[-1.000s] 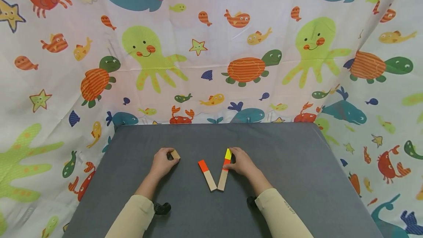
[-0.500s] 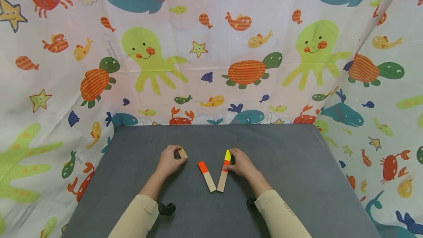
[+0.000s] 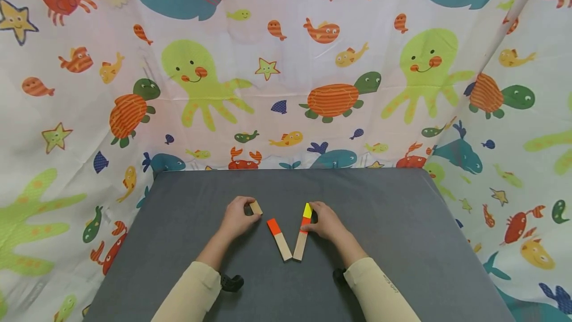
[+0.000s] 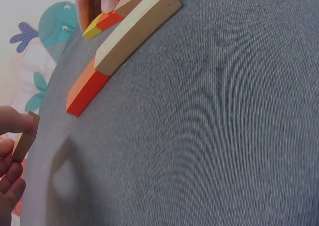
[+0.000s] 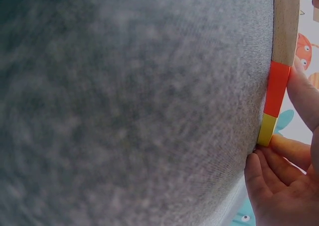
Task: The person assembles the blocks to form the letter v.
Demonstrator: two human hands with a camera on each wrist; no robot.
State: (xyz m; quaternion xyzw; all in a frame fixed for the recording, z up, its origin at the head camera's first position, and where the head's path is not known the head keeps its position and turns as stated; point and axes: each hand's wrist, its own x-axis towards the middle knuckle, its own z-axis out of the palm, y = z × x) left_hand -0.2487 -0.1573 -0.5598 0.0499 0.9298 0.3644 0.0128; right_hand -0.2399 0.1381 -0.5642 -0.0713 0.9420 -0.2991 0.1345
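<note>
Between thumb and fingers my left hand (image 3: pixel 238 217) holds a small plain wooden block (image 3: pixel 256 207), which the left wrist view shows raised off the cloth. Two rows of blocks form a V on the table. The left row joins an orange-red block (image 3: pixel 274 226) to a long plain wooden block (image 3: pixel 283 246). In the right row, a yellow block (image 3: pixel 308 210) tops an orange-red block (image 3: pixel 306 221) and a long wooden block (image 3: pixel 300 246). My right hand (image 3: pixel 327 220) grips that row's far part, index finger at the yellow end and thumb by the lower edge of the orange-red block.
Grey cloth covers the table (image 3: pixel 380 282). Behind and beside it hangs a white curtain (image 3: pixel 295 53) printed with sea animals. A black device (image 3: pixel 232 283) is strapped at the left wrist, another (image 3: pixel 339 276) at the right.
My left hand has moved right with the small wooden block, closer to the left row. The right hand and both rows have stayed in place.
</note>
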